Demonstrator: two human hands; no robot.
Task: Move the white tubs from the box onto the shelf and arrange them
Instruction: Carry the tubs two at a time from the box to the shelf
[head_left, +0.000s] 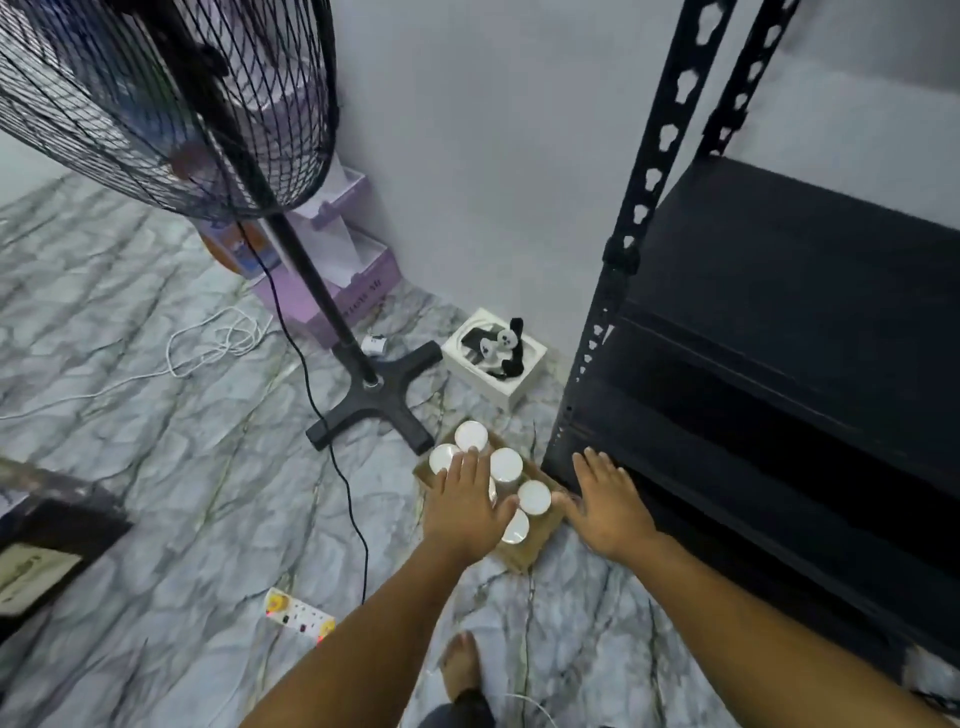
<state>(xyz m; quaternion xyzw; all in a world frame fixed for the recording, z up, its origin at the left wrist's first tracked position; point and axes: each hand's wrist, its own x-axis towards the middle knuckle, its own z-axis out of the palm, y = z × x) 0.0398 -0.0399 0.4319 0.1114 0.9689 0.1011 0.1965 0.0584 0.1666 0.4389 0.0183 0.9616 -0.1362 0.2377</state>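
Several white tubs (506, 464) with round lids stand upright in a brown cardboard box (535, 545) on the floor beside the black metal shelf (789, 291). My left hand (467, 506) hovers flat over the tubs on the box's left side, fingers spread, hiding some of them. My right hand (605, 501) is stretched out flat above the box's right edge, next to the shelf's bottom corner, holding nothing. The shelf boards in view carry nothing.
A standing fan (171, 98) with a cross base (379, 400) and black cord is just behind the box. A small white box with earphones (496, 358), purple boxes (337, 270), a power strip (298, 616) and a white cable lie on the marble floor. My foot (460, 665) shows below.
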